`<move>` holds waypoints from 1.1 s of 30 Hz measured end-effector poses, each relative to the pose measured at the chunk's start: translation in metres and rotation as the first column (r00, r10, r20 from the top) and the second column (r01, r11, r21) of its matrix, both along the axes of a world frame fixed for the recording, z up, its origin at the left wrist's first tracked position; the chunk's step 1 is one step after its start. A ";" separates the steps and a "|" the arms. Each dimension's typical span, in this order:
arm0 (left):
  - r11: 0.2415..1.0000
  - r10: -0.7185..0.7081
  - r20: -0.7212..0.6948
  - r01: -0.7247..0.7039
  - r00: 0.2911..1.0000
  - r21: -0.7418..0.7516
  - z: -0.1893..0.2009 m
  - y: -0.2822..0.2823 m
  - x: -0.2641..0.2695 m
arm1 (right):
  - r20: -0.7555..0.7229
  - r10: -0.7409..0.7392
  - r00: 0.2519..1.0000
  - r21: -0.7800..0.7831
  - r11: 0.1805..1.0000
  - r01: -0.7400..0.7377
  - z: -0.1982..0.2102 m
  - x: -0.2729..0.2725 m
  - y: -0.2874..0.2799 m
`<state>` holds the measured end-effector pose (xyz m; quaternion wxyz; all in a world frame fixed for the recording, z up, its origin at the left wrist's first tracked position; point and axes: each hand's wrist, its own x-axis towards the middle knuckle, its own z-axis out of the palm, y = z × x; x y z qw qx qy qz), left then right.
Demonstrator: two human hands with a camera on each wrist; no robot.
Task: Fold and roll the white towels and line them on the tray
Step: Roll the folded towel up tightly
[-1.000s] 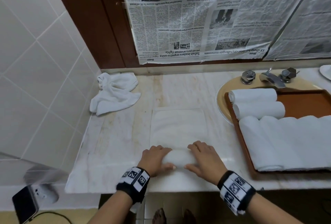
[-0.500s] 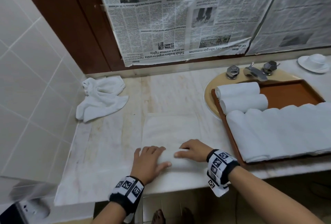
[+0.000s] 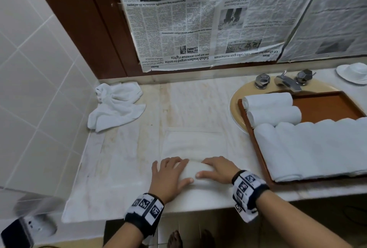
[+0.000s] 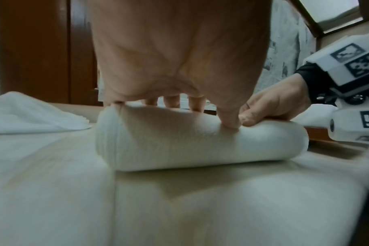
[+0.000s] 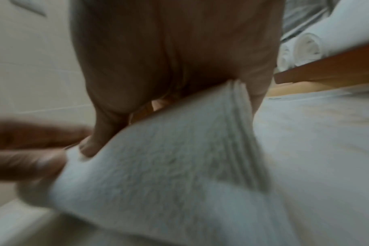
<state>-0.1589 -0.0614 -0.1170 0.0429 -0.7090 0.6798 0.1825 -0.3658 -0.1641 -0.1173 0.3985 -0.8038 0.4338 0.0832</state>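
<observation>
A white towel lies folded in a long strip on the marble counter [image 3: 123, 168], its near end wound into a roll [image 3: 192, 169]. My left hand [image 3: 174, 170] curls over the roll's left half with the thumb on the near side. My right hand [image 3: 207, 168] grips the right half the same way. The left wrist view shows the roll [image 4: 200, 144] tight and even, with both thumbs pressing on it. The flat rest of the strip [image 3: 193, 144] stretches away from me. The brown tray [image 3: 325, 105] on the right holds two short rolls [image 3: 272, 109] and a row of several more [image 3: 317, 148].
A crumpled white towel [image 3: 115, 107] lies at the counter's back left by the tiled wall. The tray sits over the sink, with the tap [image 3: 288, 83] behind it. A white cup on a saucer [image 3: 353, 72] stands far right. Newspaper covers the wall behind.
Both hands stayed on the roll and worked it a little further up the strip. The left hand, flatter half a second ago, now curls over the roll again.
</observation>
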 end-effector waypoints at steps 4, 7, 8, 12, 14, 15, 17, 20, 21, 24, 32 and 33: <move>1.000 0.017 -0.034 -0.016 0.999 0.006 -0.004 0.000 0.003 | 0.018 -0.024 1.000 0.104 0.994 0.022 0.006 0.001 -0.008; 0.996 0.026 -0.092 -0.018 0.995 0.086 -0.002 -0.018 0.011 | -0.141 0.067 0.988 -0.376 0.919 -0.117 -0.002 -0.001 0.012; 0.993 0.029 -0.107 -0.017 0.994 0.116 -0.001 -0.024 0.013 | -0.178 0.074 0.981 -0.505 0.849 -0.156 -0.007 -0.001 0.022; 0.981 0.065 -0.164 -0.033 0.984 0.190 0.001 -0.041 0.016 | -0.200 0.066 0.978 -0.623 0.761 -0.179 -0.021 0.001 0.040; 0.993 0.068 -0.159 -0.051 0.985 0.105 0.001 -0.036 0.014 | -0.183 0.069 0.981 -0.514 0.844 -0.155 -0.013 0.003 0.025; 0.998 0.052 -0.135 -0.045 0.989 0.053 0.001 -0.031 0.013 | -0.176 0.076 0.981 -0.410 0.901 -0.143 -0.008 0.004 0.016; 1.000 -0.008 -0.064 0.007 0.998 -0.017 -0.003 -0.019 0.009 | -0.158 0.090 0.983 -0.235 0.964 -0.126 0.004 0.004 -0.002; 0.997 -0.051 -0.037 0.049 0.998 -0.064 -0.010 -0.005 0.005 | -0.106 0.078 0.991 -0.040 0.996 -0.082 0.013 0.002 -0.015; 0.997 -0.055 -0.045 0.053 0.997 -0.050 -0.010 -0.006 0.006 | -0.099 0.068 0.993 0.014 0.998 -0.067 0.015 0.001 -0.015; 0.993 -0.101 -0.084 0.106 0.991 0.058 -0.004 -0.019 0.011 | -0.152 0.078 0.985 -0.044 0.995 -0.085 0.016 -0.003 -0.004; 0.960 -0.010 -0.392 0.118 0.920 0.253 0.007 -0.044 0.017 | -0.239 0.003 0.971 -0.509 0.851 -0.128 -0.013 -0.011 0.036; 0.964 -0.015 -0.359 0.109 0.933 0.242 0.007 -0.042 0.016 | -0.245 0.016 0.969 -0.462 0.877 -0.131 -0.008 -0.010 0.029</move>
